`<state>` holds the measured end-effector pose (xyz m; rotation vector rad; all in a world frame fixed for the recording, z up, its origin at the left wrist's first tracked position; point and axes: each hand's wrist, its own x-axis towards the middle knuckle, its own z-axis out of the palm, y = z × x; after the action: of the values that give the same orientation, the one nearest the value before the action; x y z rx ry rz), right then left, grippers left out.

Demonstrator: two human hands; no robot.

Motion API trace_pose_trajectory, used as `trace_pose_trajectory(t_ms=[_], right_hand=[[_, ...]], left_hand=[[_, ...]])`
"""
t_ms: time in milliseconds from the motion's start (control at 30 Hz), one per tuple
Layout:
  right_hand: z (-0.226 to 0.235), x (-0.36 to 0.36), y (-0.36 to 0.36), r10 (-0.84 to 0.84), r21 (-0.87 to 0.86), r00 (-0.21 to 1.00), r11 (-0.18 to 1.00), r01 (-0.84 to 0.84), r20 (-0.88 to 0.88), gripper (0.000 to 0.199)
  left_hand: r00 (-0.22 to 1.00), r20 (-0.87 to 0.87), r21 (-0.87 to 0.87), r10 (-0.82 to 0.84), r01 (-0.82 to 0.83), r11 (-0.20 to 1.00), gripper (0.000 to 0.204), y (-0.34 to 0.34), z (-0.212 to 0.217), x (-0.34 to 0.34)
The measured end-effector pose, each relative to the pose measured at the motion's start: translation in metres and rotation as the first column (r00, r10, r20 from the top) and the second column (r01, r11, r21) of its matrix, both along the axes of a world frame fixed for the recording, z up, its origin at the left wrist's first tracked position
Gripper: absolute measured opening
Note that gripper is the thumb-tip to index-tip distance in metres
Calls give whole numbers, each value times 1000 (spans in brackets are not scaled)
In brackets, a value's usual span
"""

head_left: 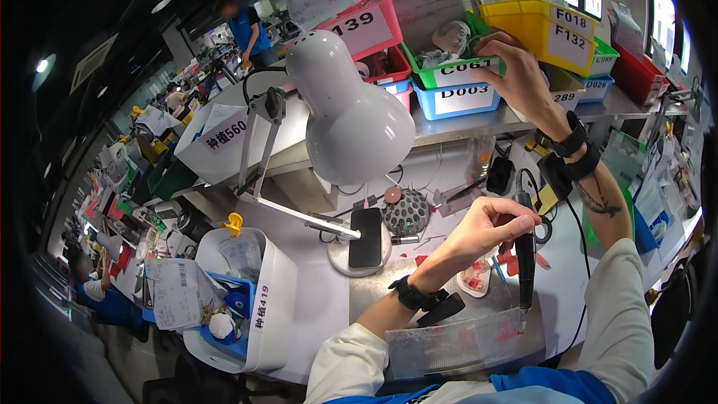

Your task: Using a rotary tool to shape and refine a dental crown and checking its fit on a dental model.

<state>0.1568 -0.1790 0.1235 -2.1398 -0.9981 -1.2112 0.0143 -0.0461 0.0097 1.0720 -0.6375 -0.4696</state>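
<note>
My left hand [488, 233] is closed round the upper part of a black pen-shaped rotary handpiece [526, 273]. The tool hangs nearly upright with its tip down, above a clear plastic sheet [449, 344]. Up on the shelf, my right hand [517, 78] grips the right front of a green bin [430, 76], thumb on its front label and fingers curled at the rim. Clear bags and small parts lie in this bin, which rests on a blue bin [458, 102]. Beside my left wrist is a small red-and-white piece, perhaps a dental model [474, 278].
A white desk lamp [351, 116] arches over the bench, a black phone [366, 238] on its base. A grey bur holder [406, 212] stands behind. Yellow [535, 26] and pink [359, 26] bins crowd the shelf. A white tub [277, 314] stands left. Other people are farther back.
</note>
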Motion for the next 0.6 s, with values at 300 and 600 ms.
trace_pose_trajectory(t_ms=[300,600], right_hand=[[11,-14,-1,20,57,979,998,-33,205,24],[-8,-50,-12,20,90,987,995,-35,158,21]], left_hand=[[1000,-7,9,-16,16,1000,22,-4,-4,1],[999,36,54,18,-20,998,24,-1,-3,0]])
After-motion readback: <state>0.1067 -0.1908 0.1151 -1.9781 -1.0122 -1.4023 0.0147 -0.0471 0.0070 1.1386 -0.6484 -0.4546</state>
